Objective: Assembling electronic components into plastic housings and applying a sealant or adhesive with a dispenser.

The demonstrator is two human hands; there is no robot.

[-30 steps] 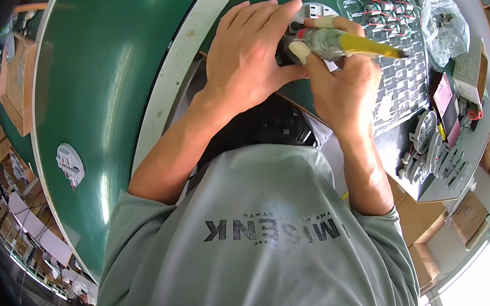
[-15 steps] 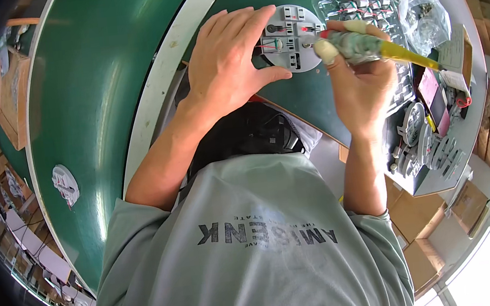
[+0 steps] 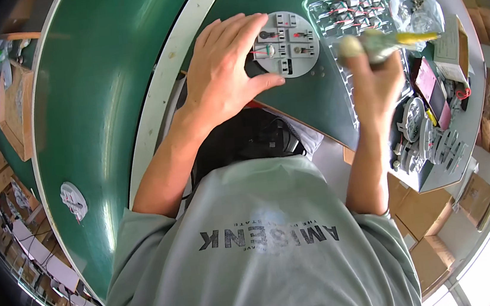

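A round grey plastic plate carries dark sockets, a small motor-like part and thin red wires. My left hand curves around its left side, thumb and fingertips at the rim, covering that edge. To the right of the plate, my right hand is closed around a slim hand tool with a greenish body and a yellow tapering end. Motion blurs the tool, so its exact kind cannot be made out. It is apart from the plate. A few tiny pieces lie beside the plate.
A clear blister tray of small wired parts sits partly behind my right hand. Beyond it are plastic bags. Stacked grey plates and an open carton stand at right. Another round part lies on the green surface at left.
My right hand has drawn the tool away from the plate, to the right, and the tool has swung closer to level. My left hand stays at the plate's rim.
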